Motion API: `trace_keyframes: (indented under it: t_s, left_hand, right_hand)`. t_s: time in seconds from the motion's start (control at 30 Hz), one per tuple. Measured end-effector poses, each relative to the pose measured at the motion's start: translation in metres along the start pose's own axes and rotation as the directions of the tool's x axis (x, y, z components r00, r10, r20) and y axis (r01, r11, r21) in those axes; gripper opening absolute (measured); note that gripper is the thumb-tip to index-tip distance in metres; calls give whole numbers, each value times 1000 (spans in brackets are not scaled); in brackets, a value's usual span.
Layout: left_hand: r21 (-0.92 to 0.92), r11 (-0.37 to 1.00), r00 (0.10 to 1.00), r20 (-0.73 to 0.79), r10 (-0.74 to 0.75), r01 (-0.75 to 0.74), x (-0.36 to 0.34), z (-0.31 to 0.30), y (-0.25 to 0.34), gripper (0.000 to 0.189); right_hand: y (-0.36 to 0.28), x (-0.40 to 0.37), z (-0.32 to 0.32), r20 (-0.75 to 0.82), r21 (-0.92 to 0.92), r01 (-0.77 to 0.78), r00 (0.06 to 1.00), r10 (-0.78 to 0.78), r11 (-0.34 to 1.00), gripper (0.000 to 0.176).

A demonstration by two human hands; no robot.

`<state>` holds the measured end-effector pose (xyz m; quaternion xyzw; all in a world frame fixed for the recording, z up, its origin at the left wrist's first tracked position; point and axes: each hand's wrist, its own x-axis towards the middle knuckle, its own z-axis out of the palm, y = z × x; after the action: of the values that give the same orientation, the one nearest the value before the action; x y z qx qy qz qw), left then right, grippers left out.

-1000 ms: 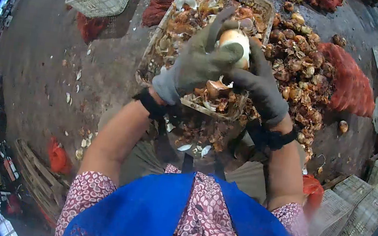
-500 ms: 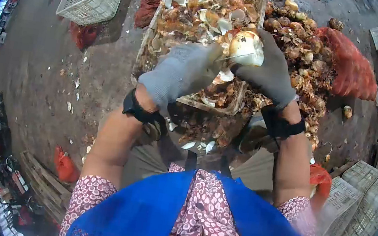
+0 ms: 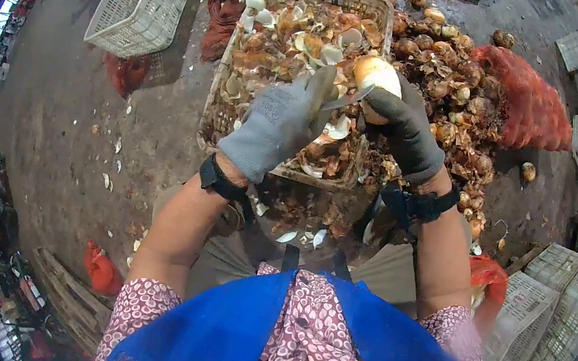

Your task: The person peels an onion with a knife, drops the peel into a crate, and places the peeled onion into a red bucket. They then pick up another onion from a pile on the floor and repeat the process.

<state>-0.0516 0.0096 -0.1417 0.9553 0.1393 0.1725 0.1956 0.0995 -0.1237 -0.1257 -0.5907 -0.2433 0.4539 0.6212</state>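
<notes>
In my right hand (image 3: 408,132), in a dark-palmed grey work glove, I grip a partly peeled onion (image 3: 378,75), its flesh white below and yellow-brown on top. My left hand (image 3: 283,117), gloved the same way, is closed around a knife whose short blade (image 3: 348,99) points right and meets the onion's lower left side. The knife's handle is hidden in my fist. Under both hands stands a shallow crate (image 3: 218,93) filled with onion skins and white peelings (image 3: 330,55).
A heap of unpeeled onions (image 3: 463,94) lies right of the crate, against a red mesh sack (image 3: 525,103). An upright white plastic crate (image 3: 139,8) stands at upper left. More crates (image 3: 526,310) are stacked at lower right, and wooden planks (image 3: 71,283) lie at lower left.
The onion has turned in my right hand, with its white side now lower. My left hand has moved slightly right and its blade shows more clearly. The view has shifted a little.
</notes>
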Motion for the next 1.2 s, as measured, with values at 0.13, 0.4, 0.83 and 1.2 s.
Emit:
trace_keyframes:
  t_s: [0.13,0.4,0.83,1.2]
  left_hand:
    - [64,998,1000,4,9,-9,1,9,-5,42]
    - [-30,994,993,50,-106,107,5,14,-6,34]
    - [-531,606,791,529,-308,592,5,-20,11,29]
    - [-476,879,1000,-27,-16,2,7,15,-9,47]
  right_hand:
    - [3,0,-3,5,51,-31,1000,31,998,49]
    - [14,7,9,-2,-8,-1,1000,1,1000,50]
    - [4,8,-27,10,-416,-7,1000,12,909,60]
    - [20,6,-7,232,-439,99,973,6,893,53]
